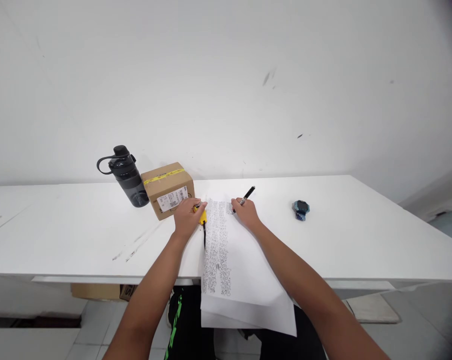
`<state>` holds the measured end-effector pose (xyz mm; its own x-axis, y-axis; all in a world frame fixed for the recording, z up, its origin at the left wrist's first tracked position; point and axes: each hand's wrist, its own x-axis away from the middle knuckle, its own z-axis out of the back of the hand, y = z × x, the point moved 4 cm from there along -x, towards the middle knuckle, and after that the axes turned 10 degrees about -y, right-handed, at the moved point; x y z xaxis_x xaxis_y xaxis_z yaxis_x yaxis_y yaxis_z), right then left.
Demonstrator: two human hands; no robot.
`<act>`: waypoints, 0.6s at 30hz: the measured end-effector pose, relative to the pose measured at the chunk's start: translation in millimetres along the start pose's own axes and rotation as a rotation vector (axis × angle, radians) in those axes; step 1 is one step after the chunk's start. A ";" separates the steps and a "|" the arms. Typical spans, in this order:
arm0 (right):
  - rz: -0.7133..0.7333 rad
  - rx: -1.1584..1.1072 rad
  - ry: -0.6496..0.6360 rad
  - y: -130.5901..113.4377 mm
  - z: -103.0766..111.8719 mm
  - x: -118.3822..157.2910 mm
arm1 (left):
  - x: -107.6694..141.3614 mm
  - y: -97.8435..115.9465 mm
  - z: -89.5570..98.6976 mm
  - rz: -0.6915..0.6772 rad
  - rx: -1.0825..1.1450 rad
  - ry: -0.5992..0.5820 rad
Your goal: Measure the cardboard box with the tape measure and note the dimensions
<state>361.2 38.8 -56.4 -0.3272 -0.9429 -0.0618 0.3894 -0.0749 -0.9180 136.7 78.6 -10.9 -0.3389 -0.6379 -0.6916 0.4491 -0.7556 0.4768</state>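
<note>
My right hand [245,212] is closed around a black pen [250,192], its upper end tilted up to the right. The hand rests on a white sheet of paper [248,260], close to the top of columns of dense dark marks. My left hand [186,216] lies at the paper's upper left edge, fingers curled on a small yellow object with a black strap [203,217]; its kind is not clear. Just behind that hand stands a taped cardboard box [166,182] with a white label. More sheets lie under the top one, and their lower ends hang past the table edge.
A dark water bottle [130,180] with a loop handle leans against the box's left side. To the right, a small blue and black item [301,209] sits on the white table [361,235]. Behind is a scuffed white wall [226,90]. Under the table lies another cardboard box [94,291].
</note>
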 end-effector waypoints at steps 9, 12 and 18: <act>-0.018 0.017 0.032 -0.5 1.8 0.9 | -0.2 -5.2 -3.8 -0.054 -0.062 0.028; -0.019 0.022 0.029 -0.3 1.2 1.0 | -1.0 -5.2 -4.1 -0.033 -0.045 0.005; 0.002 0.019 -0.014 -0.2 -0.3 0.8 | -1.7 -4.5 -4.6 -0.001 -0.027 -0.023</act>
<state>360.5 38.2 -56.3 -0.3144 -0.9475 -0.0577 0.4066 -0.0795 -0.9101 139.1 83.7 -14.4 -0.3583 -0.6402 -0.6795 0.4709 -0.7524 0.4606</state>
